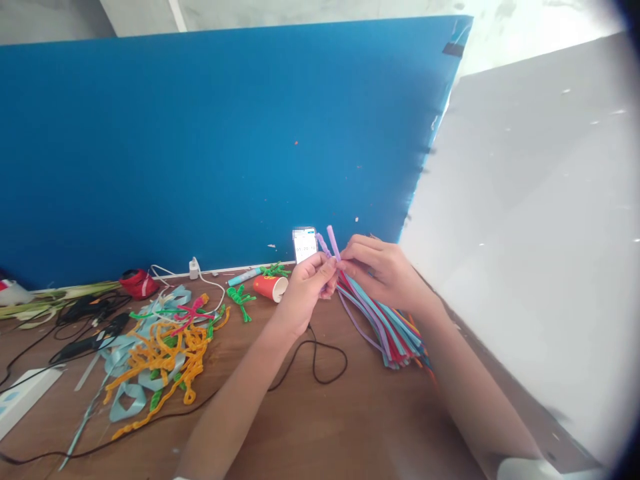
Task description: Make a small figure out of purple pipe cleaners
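In the head view a purple pipe cleaner (333,241) is pinched between my two hands above the table. Two purple lengths of it rise from the fingertips; the left one looks twisted, the right one straight. My left hand (311,283) grips it low down with thumb and fingers closed. From the right, my right hand (383,270) closes its fingertips at the same spot, touching or nearly touching the left thumb. Below the right hand lies a bundle of pipe cleaners (387,333) in purple, blue, red and orange, its upper end partly hidden by that hand.
A phone (305,245) leans at the blue partition (225,133). Left of my hands lie a red paper cup (271,288), a blue marker (244,277) and green twisted figures (241,301). Farther left are tangled orange pipe cleaners (193,350), blue ribbon and black cables.
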A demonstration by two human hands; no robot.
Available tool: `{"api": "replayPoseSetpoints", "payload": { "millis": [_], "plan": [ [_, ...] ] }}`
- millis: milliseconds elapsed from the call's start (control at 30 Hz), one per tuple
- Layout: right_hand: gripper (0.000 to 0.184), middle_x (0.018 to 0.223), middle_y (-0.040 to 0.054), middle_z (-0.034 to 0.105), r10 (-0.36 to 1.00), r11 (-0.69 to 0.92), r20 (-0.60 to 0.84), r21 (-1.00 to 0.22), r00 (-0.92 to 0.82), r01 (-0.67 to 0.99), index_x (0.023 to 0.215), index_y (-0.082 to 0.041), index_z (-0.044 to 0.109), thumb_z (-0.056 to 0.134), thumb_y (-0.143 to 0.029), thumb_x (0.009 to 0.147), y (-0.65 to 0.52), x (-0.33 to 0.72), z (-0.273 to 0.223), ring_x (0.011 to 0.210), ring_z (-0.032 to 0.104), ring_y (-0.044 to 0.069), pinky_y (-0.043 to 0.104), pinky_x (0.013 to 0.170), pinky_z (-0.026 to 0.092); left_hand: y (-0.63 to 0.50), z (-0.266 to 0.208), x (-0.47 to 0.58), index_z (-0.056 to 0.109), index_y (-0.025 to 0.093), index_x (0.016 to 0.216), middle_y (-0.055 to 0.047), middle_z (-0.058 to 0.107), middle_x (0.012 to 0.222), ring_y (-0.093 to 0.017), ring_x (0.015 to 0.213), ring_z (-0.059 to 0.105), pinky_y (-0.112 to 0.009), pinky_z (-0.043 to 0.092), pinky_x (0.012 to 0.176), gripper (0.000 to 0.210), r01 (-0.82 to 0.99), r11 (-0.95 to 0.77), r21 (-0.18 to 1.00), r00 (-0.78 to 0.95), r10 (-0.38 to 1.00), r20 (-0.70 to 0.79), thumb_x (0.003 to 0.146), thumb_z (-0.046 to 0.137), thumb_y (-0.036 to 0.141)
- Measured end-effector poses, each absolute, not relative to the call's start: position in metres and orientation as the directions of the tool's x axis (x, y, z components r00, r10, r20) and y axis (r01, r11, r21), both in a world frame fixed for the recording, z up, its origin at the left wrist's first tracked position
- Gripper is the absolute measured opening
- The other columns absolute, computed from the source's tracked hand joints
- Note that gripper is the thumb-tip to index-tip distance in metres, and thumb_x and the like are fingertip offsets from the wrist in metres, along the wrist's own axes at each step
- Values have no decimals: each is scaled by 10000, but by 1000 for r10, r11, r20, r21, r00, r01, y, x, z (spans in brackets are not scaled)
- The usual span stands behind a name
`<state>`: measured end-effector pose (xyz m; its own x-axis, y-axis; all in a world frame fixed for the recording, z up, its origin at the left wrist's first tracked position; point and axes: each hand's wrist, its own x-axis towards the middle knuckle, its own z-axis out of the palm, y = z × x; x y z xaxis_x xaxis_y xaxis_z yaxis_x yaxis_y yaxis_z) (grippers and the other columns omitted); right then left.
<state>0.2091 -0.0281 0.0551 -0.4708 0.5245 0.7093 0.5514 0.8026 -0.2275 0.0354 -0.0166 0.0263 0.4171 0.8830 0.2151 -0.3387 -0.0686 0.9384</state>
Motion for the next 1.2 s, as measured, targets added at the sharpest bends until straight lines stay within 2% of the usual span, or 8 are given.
{"api": "replayPoseSetpoints", "payload": {
  "millis": [167, 400, 500, 567, 667, 833, 1033, 1200],
  "plan": [
    [227, 711, -4, 540, 586, 758, 729, -340, -353, 557, 787, -192, 556, 507, -269, 995, -25, 200, 52, 651, 467, 131, 286, 630, 340, -15, 20, 39, 496, 176, 802, 45, 497, 647, -75, 595, 436, -214, 319, 567, 283, -229, -333, 915, 235, 893, 384, 941, 601, 399],
    [299, 651, -35, 511, 784, 620, 562, -714, -261, 325, 731, -180, 566, 542, -346, 978, -20, 192, 48, 599, 422, 104, 262, 575, 318, -19, 14, 40, 523, 195, 828, 25, 521, 697, -119, 644, 461, -249, 345, 618, 240, 96, -527, 845, 67, 850, 522, 962, 551, 393],
    [287, 676, -36, 508, 785, 613, 544, -751, -298, 244, 754, -186, 571, 570, -376, 970, -22, 197, 51, 615, 421, 105, 259, 583, 334, -27, 13, 41, 541, 201, 849, 12, 558, 734, -129, 676, 465, -263, 342, 658, 185, 257, -624, 737, 24, 767, 641, 964, 552, 346],
    [249, 703, -27, 532, 746, 658, 575, -715, -335, 237, 787, -195, 598, 584, -366, 967, -24, 202, 53, 637, 440, 114, 265, 591, 344, -32, 15, 41, 533, 203, 847, 13, 562, 734, -123, 658, 459, -267, 339, 653, 182, 258, -638, 725, 53, 759, 649, 968, 546, 338],
    [203, 748, -7, 582, 671, 739, 631, -614, -390, 279, 815, -210, 629, 588, -333, 972, -27, 212, 58, 682, 499, 132, 283, 627, 377, -38, 20, 43, 509, 201, 807, 18, 531, 700, -116, 631, 451, -264, 335, 619, 255, 104, -554, 826, 163, 829, 536, 986, 506, 382],
    [152, 786, 7, 630, 608, 792, 660, -467, -441, 394, 857, -220, 643, 577, -280, 980, -30, 223, 63, 718, 570, 145, 297, 668, 419, -35, 24, 46, 537, 184, 815, 13, 524, 652, -107, 600, 455, -245, 326, 562, 314, -237, -238, 942, 417, 851, 320, 990, 470, 435],
    [117, 801, 11, 640, 559, 820, 694, -381, -455, 426, 911, -218, 657, 577, -260, 986, -29, 227, 63, 726, 577, 140, 287, 672, 416, -27, 28, 39, 641, 138, 852, -8, 548, 628, -95, 561, 478, -230, 315, 529, 304, -365, 77, 928, 554, 819, 151, 948, 543, 409],
    [117, 811, 30, 650, 535, 831, 670, -307, -514, 465, 920, -219, 652, 573, -273, 987, -29, 233, 65, 758, 566, 166, 306, 683, 398, -24, 31, 33, 658, 130, 846, -9, 564, 605, -88, 510, 498, -223, 300, 487, 275, -371, 268, 889, 672, 739, 58, 893, 648, 400]
  ]
}}
